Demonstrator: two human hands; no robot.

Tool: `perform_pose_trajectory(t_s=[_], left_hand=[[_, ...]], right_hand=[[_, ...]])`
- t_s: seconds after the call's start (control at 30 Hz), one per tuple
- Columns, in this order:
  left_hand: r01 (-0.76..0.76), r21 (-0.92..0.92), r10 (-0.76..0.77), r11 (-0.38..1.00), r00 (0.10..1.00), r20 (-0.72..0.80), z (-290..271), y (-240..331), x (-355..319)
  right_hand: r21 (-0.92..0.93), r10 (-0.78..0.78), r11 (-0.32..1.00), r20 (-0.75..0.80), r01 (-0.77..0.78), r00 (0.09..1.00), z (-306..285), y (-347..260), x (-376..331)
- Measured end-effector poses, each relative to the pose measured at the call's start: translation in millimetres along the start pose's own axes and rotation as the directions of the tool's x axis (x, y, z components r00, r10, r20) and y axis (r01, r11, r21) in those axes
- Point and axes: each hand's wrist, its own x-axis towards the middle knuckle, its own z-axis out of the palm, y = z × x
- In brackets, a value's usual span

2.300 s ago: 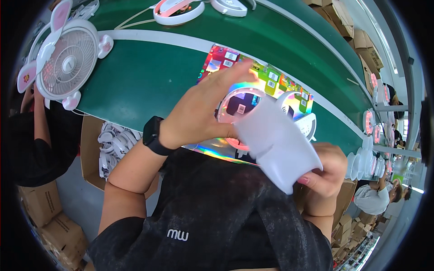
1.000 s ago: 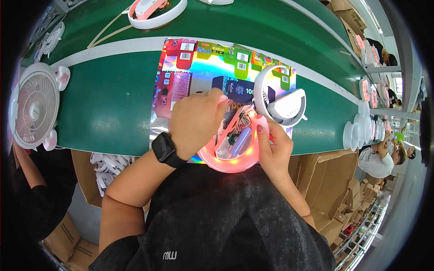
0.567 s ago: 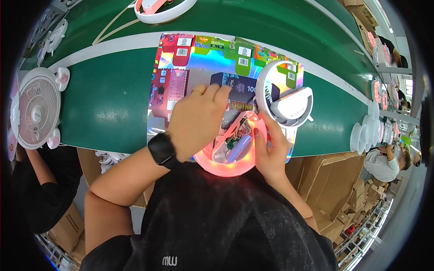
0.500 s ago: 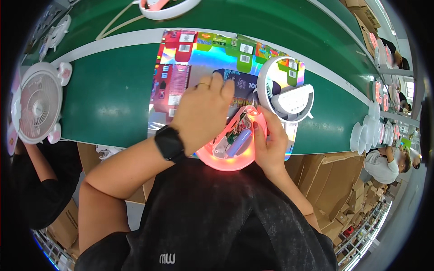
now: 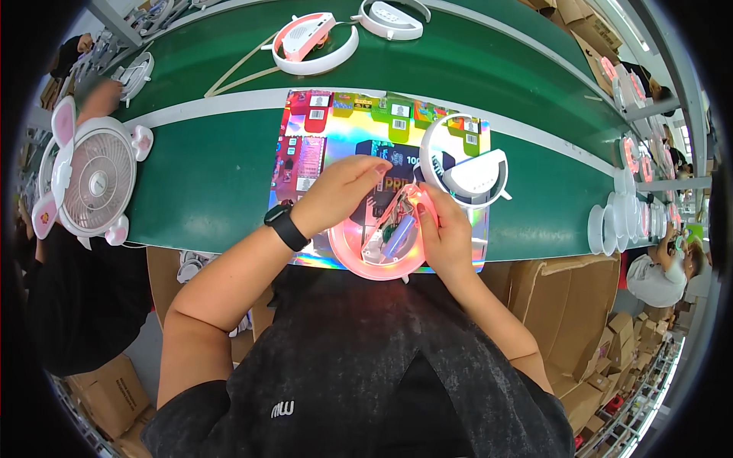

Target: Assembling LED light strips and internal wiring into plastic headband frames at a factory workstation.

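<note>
I'm looking straight down at the bench, and both hands are on the pink ring-shaped shell [image 5: 379,256] just below the middle of the frame, close to the person's chest. It glows pink-red and lies on the shiny rainbow-coloured sheet [image 5: 321,153] spread over the green belt [image 5: 198,175]. My left hand [image 5: 340,191], with a black wristwatch [image 5: 286,225] on the wrist, comes in from the lower left; its fingers are curled down over the top left of the ring, pressing or pinching at the inner parts, though I cannot tell exactly what they grip. My right hand [image 5: 445,233] sits at the ring's right rim, fingers bent and closed on the edge, thumb toward the small circuit board and wires [image 5: 393,229] inside the shell.

Just right of centre and above the hands, a white ring-shaped shell [image 5: 467,174] rests on the same sheet, just beside the right hand's fingertips. At the top centre of the frame two more ring units lie on the belt, one pink and white [image 5: 311,42], one white [image 5: 391,17], well apart from the hands. At the left edge stands a white round fan with pink ears [image 5: 88,183]. At the right edge, white round parts are stacked in a row [image 5: 622,221], and another person [image 5: 660,271] sits beyond them. Cardboard boxes [image 5: 565,305] fill the lower right.
</note>
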Motion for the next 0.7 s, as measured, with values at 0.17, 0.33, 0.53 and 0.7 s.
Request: perform_pose_trajectory(t_s=[0.17, 0.33, 0.53, 0.7], left_hand=[[0.090, 0.212, -0.119, 0.973, 0.985, 0.128, 1.0, 16.1, 18.5], [-0.072, 0.652, 0.004, 0.755, 0.995, 0.104, 6.0, 26.0, 6.0], [-0.118, 0.931, 0.116, 0.346, 0.990, 0.082, 19.2, 35.3, 8.6], [-0.029, 0.893, 0.179, 0.450, 0.982, -0.058, 17.7, 46.3, -2.4]], right_hand=[[-0.006, -0.033, 0.999, 0.017, 0.033, 0.999, -0.2, 3.3, 5.4], [0.016, -0.028, 0.999, 0.035, 0.028, 0.999, -0.1, 3.1, 3.2], [-0.052, -0.062, 0.997, 0.022, 0.063, 0.998, -4.6, 7.5, 3.8], [-0.309, -0.248, 0.924, -0.038, 0.225, 0.968, -22.9, -11.3, -1.4]])
